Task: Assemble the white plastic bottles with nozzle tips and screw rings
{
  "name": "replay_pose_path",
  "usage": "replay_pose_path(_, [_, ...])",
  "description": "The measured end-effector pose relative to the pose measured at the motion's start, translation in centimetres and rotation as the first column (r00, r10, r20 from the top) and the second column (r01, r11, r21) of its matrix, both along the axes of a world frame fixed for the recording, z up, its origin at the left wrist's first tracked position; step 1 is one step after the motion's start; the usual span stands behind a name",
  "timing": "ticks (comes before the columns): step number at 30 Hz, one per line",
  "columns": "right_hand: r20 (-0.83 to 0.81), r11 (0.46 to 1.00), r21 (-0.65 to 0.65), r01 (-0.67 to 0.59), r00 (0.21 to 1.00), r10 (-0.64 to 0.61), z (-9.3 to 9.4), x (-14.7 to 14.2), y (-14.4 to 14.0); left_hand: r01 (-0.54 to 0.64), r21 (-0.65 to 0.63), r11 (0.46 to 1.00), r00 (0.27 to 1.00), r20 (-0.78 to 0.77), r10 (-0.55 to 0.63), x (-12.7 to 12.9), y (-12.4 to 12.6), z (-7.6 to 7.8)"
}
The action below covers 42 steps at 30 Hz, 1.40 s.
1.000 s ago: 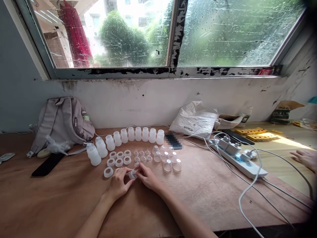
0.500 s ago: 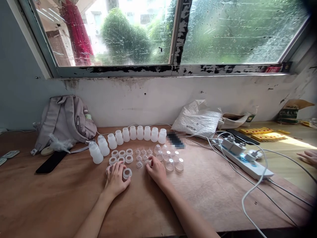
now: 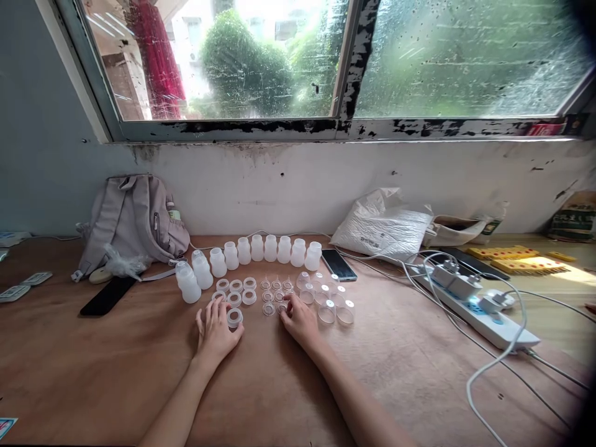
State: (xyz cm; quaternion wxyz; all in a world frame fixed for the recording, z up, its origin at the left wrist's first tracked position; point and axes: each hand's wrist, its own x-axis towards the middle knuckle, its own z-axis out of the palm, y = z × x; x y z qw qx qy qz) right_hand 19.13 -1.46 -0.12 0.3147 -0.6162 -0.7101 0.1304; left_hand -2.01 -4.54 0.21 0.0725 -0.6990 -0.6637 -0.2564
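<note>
My left hand [image 3: 216, 332] rests on the table, with a translucent screw ring [image 3: 234, 318] between its thumb and index finger; the other fingers are bent over the table and partly cover another ring. More white rings [image 3: 249, 296] lie in rows just beyond. My right hand [image 3: 300, 320] has its fingertips pinched on a clear bottle teat [image 3: 281, 307] at the near corner of a small group of teats [image 3: 266, 284]. Right beside that hand are several clear dome caps [image 3: 326, 313]. Frosted baby bottles [image 3: 257, 248] stand upright in a curved row behind everything.
At the left are a grey backpack [image 3: 135, 223], a plastic bag [image 3: 123, 262] and a black phone [image 3: 108, 295]. Another phone [image 3: 339, 264], a silver mailer bag [image 3: 382, 223] and a power strip [image 3: 475, 304] with loose cables [image 3: 493, 366] occupy the right side.
The view has shifted, so the table items appear farther right. My left hand has slid the ring left and closer to the other rings. My right hand stays at the teats.
</note>
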Motion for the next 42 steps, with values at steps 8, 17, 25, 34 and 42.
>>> replay_pose_path(8, [-0.017,1.000,-0.012,-0.020,1.000,0.020,-0.1,0.1,0.1,-0.026,-0.042,0.999,1.000,0.004,0.026,-0.4,0.6,-1.2])
replay_pose_path(17, [-0.007,1.000,-0.005,-0.009,1.000,0.009,-0.1,0.1,0.1,0.026,-0.072,0.997,0.999,0.039,-0.023,-0.6,1.4,-1.9])
replay_pose_path(25, [-0.025,1.000,0.010,-0.008,1.000,0.008,-0.1,0.1,0.3,0.077,0.090,0.993,0.997,0.015,-0.079,-0.8,1.4,-1.0])
replay_pose_path(34, [-0.097,0.998,0.054,0.042,0.995,-0.036,0.1,0.2,0.5,-0.119,0.319,0.940,0.987,-0.065,0.147,-4.3,5.4,8.9])
replay_pose_path(42, [-0.136,0.996,0.083,0.034,0.990,-0.023,0.3,0.2,0.5,-0.276,0.112,0.955,0.939,-0.179,0.293,-7.0,9.1,10.5])
